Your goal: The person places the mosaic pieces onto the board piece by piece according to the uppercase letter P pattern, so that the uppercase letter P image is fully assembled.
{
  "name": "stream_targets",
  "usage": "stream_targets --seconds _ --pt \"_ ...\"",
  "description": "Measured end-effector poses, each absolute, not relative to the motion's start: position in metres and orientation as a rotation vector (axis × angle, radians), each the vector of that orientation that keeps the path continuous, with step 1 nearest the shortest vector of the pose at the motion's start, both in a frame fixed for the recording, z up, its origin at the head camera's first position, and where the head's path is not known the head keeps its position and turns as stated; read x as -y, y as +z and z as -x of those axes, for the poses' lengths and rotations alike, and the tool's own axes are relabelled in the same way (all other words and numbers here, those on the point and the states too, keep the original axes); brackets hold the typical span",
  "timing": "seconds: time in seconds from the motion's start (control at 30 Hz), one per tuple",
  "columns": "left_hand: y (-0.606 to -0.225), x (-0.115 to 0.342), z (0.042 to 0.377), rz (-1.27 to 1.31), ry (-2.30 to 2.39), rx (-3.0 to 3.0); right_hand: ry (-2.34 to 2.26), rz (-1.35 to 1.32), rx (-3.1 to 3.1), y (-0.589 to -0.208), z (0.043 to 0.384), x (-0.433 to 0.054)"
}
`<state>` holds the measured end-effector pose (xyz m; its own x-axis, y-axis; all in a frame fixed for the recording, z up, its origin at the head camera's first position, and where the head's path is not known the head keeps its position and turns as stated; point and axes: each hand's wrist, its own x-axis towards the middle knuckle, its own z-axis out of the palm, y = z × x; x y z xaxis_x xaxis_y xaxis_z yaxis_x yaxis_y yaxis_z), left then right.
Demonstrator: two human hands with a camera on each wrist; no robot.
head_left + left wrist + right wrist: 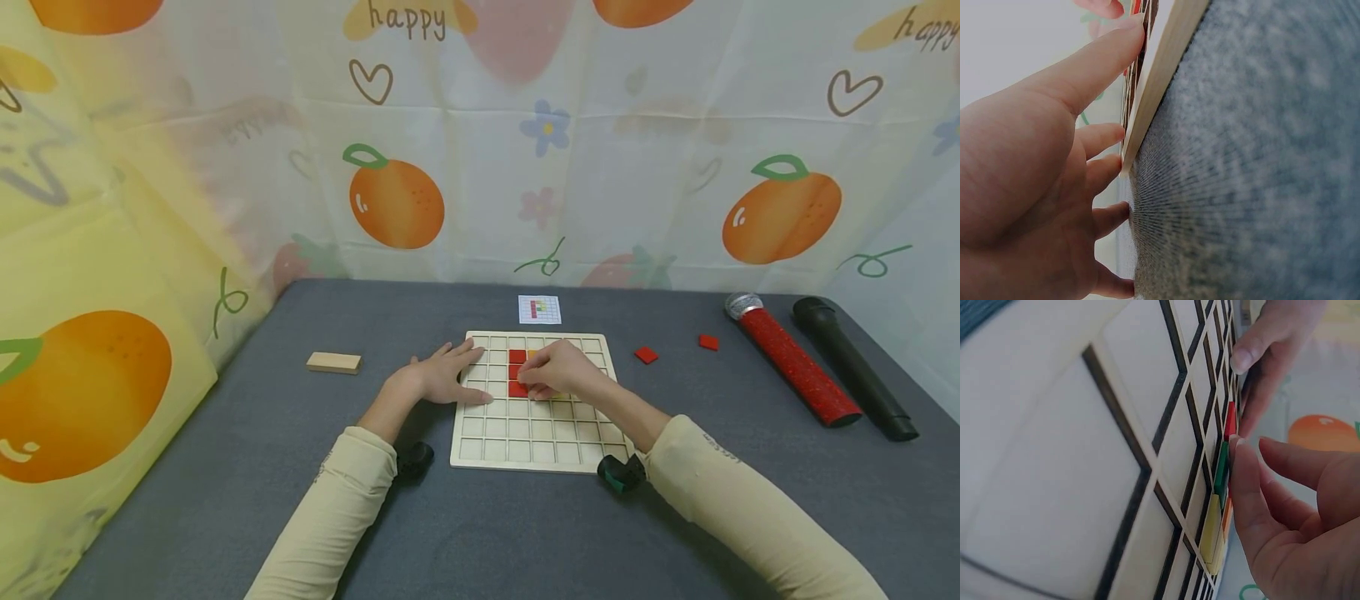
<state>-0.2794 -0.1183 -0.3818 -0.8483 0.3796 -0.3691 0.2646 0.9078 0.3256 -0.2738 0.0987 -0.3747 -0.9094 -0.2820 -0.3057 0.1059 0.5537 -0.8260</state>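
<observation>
A pale wooden grid board (495,454) lies on the grey table, its squares bounded by raised strips. My left hand (442,377) rests at the board's left edge, fingers spread and thumb on the grid. Over the coloured squares is my right hand (564,369), its index fingertip touching down by a column of red tiles (517,389). The right wrist view shows the thumb apart from that finger, with nothing visible between them. Close to the fingertip sit a green tile (1221,467) and a yellow tile (1210,530). The right hand hides part of the pattern in the head view.
Behind the board lies a small card (551,309) printed with a coloured grid. Two loose red tiles (646,356) are right of the board. Farther right lie a red microphone (798,362) and a black microphone (855,367). A wooden block (333,362) is at left.
</observation>
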Motion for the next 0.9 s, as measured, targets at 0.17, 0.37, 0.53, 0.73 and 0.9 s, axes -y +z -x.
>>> stream_targets --seconds 0.17,0.37,0.53,0.73,0.9 --pt "-0.382 0.118 0.28 -0.472 0.374 -2.635 -1.304 0.175 -2.4 -0.373 0.274 -0.102" --pt "-0.382 0.118 0.28 -0.472 0.37 -2.638 -1.334 0.267 -2.337 -0.37 0.282 -0.121" --pt "-0.382 0.119 0.28 -0.479 0.373 -2.639 -1.4 0.306 -2.24 -0.367 0.288 -0.143" --pt "-0.383 0.119 0.28 -0.48 0.374 -2.645 -1.469 0.289 -2.204 -0.369 0.293 -0.169" --pt "-0.384 0.119 0.28 -0.48 0.37 -2.651 -1.509 0.247 -2.23 -0.369 0.297 -0.193"
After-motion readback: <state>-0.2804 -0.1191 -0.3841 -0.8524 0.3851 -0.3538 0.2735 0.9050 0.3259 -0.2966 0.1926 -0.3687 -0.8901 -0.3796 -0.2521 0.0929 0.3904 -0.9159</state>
